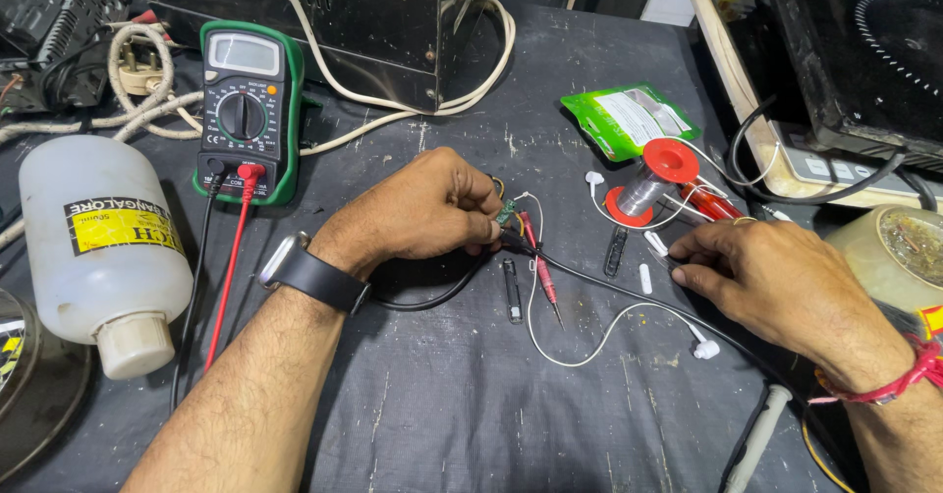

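On scuffed dark cloth: left hand (424, 206) pinching small green circuit board (505, 212), thin wires trailing. Right hand (776, 279) curled, fingertips near small white plastic piece (645, 278); grip unclear. Nearby, red solder spool (650, 181), boxy green-cased multimeter (246, 108), translucent plastic bottle (98, 243).

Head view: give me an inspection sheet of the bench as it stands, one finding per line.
Surface: dark grey mat, scuffed with pale marks.
Job's things: small green circuit board pinched in the left hand; red probe lying beside it.
Clutter: white plastic bottle on its side, solder spool, green pouch, white earbud.
Grippers: left hand closed on the board; right hand resting on the mat, fingertips on a thin black cable.
Cables: red and black leads run from the multimeter; thick white cord loops behind.
Surroundings: metal appliance casing at the back; cooktop at right.
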